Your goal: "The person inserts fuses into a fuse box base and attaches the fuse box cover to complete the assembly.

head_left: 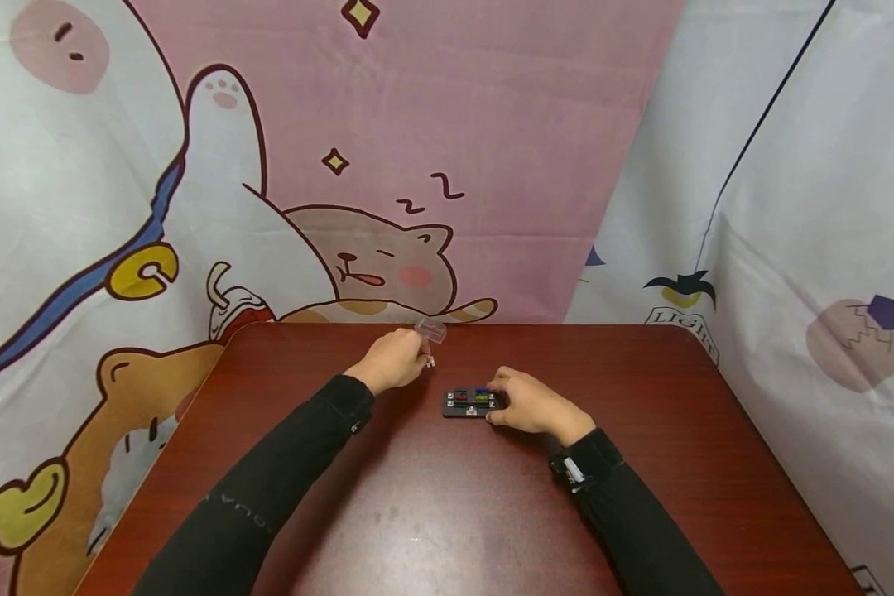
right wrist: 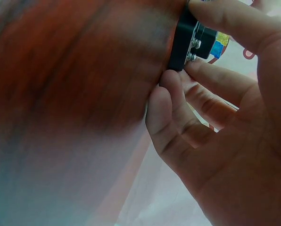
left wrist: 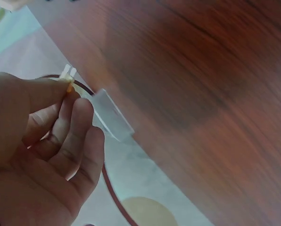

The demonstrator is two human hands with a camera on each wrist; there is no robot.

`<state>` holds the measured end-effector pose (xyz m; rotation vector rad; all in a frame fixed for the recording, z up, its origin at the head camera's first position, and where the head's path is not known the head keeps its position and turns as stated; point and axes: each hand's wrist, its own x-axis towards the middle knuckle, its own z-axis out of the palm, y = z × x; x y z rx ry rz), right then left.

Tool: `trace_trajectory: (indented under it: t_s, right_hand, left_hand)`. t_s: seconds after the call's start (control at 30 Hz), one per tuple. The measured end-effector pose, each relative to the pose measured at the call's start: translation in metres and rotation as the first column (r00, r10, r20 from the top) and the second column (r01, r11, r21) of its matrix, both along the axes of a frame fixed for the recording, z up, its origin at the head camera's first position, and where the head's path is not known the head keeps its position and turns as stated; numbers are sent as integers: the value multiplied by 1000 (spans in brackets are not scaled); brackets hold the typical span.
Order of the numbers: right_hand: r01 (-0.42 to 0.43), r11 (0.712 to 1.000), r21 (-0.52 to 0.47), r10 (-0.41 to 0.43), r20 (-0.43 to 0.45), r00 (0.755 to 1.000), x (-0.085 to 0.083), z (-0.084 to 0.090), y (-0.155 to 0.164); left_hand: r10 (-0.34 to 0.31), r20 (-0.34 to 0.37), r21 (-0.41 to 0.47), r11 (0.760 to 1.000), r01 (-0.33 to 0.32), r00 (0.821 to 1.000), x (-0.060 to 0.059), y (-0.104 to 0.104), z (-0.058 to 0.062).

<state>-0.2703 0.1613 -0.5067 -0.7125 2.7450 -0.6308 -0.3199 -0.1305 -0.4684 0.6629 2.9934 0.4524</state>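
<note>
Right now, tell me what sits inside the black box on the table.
The black box holds small red, blue and yellow pieces in its open top. The right hand grips its right end, covering anything there.

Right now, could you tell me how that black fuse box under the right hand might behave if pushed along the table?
The fuse box looks flat and low, so it would probably slide, not tip. The table looks glossy, so it may skid easily. The right hand grips its end, probably steadying it.

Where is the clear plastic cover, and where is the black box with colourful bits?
clear plastic cover [left wrist: 113,118], left wrist view, its flat face.
black box with colourful bits [head_left: 468,403], head view, its top.
</note>
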Motion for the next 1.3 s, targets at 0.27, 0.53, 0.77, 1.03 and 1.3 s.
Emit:
trace_trajectory:
  t_s: [0.27,0.53,0.77,1.03,1.3]
  right_hand:
    - [-11,1000,-11,11,-10,1000,0,1,0]
    - [-21,1000,-9,21,-34,999,-2,1,0]
    - [-24,1000,-13,24,-34,999,-3,-1,0]
    - [-30,999,-16,30,-48,998,-3,0,0]
    - [-26,1000,-9,26,-26,999,-1,0,0]
  left_hand:
    - [-103,-27,-14,995,102,994,14,23,9]
    - [-219,-34,-58,975,217,975,24,41,18]
    - [-237,-29,-68,970,235,971,28,44,15]
    - [-241,-27,-79,968,239,970,29,45,11]
    - [-235,-16,-107,967,232,972,31,47,8]
